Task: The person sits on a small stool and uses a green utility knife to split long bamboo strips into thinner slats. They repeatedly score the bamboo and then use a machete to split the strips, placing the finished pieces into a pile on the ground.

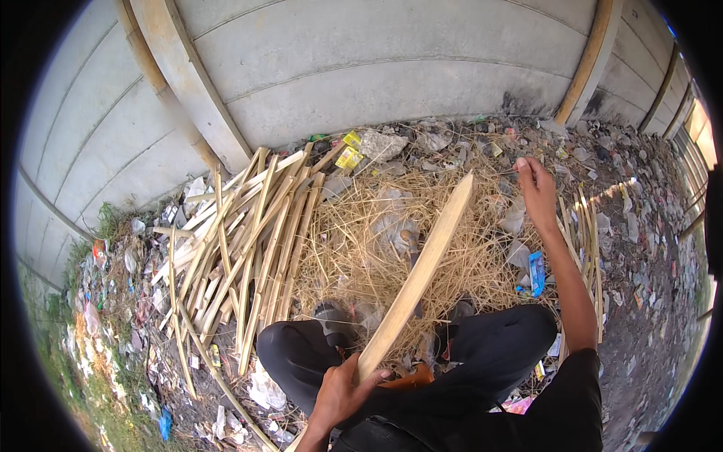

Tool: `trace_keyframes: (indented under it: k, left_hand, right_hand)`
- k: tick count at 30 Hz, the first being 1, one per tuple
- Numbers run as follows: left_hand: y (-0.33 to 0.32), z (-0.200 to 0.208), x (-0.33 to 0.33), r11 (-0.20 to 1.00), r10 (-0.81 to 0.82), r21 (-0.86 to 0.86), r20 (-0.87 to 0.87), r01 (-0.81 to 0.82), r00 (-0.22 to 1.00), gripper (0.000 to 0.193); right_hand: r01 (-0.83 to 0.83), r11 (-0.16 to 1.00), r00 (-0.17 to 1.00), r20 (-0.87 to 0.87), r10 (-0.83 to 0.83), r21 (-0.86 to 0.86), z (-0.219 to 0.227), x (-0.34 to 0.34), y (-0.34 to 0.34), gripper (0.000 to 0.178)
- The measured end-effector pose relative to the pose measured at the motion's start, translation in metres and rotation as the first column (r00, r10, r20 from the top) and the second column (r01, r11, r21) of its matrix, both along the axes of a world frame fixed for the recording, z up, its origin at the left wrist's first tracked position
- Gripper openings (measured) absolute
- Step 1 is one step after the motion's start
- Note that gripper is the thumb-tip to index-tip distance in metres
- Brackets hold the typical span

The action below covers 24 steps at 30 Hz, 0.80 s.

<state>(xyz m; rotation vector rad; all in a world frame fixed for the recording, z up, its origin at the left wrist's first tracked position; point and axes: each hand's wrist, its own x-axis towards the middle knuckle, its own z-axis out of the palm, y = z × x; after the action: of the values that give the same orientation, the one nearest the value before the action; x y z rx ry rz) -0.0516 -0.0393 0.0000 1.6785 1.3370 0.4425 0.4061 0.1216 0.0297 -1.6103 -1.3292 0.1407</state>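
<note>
Above the person's lap, a long wooden slat (418, 275) is held at a slant by the left grip (343, 392). It is grasped near its lower end only, thumb wrapped over the near face; most of the length is left sticking out, up and to the right, ending in a point. The right grip (535, 192) is raised to the right of that point, apart from the slat. Its fingers are seen curled and narrow; whether something thin is pinched there cannot be told.

Under the slat, loose straw-like strips (339, 248) are spread over the ground, and a brown-and-dark object (411, 245) is partly covered; kind cannot be told. To the left, a messy pile of slats (248, 248) is stacked toward the concrete wall (376, 87). More thin sticks (590, 241) are laid beyond the right forearm. A blue wrapper (536, 273) is seen just left of that forearm, yellow packets (350, 156) near the wall. Litter is scattered all around.
</note>
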Motion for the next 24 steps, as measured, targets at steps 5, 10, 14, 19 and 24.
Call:
trace_keyframes:
  k: [5,10,14,19,24]
  left_hand:
    - [0.015,0.008,0.005,0.99,0.14,0.02,-0.053,-0.139,0.989,0.049]
    - [0.038,0.021,0.031,0.967,0.107,0.241,-0.1,-0.081,0.989,0.053]
    - [0.045,0.031,0.045,0.946,0.078,0.324,-0.153,-0.025,0.985,0.055]
    - [0.051,0.049,0.048,0.921,0.076,0.389,-0.152,-0.011,0.985,0.066]
    - [0.039,0.091,0.006,0.803,0.177,0.593,-0.154,-0.052,0.972,0.098]
  right_hand:
    - [-0.433,0.886,0.773,-0.574,0.27,-0.167,0.03,-0.074,-0.031,0.048]
    - [-0.632,0.748,0.641,-0.68,0.356,-0.203,0.025,-0.134,-0.054,0.045]
    - [-0.597,0.785,0.576,-0.77,0.275,-0.166,0.028,-0.145,-0.053,0.037]
    - [-0.48,0.873,0.564,-0.792,0.234,-0.084,0.02,-0.134,-0.042,0.03]
    - [-0.31,0.95,0.618,-0.765,0.181,-0.026,0.017,-0.09,-0.028,0.03]
